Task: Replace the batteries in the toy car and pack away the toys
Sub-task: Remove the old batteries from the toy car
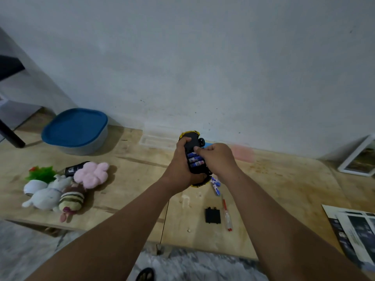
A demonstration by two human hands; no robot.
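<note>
Fingers (196, 149) of the right hand (217, 159) seemingly pinch a battery (191, 155) in the left-held toy car (192, 151).

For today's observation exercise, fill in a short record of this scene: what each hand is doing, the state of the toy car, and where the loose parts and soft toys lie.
left hand: grips the upturned toy car
right hand: fingertips on the batteries in the open compartment
battery cover: off, lying on the wooden board
screwdriver: beside the cover, to its right
spare batteries: on the board below the car
soft toys: heaped at left
blue-lidded container: closed, by the wall
</note>
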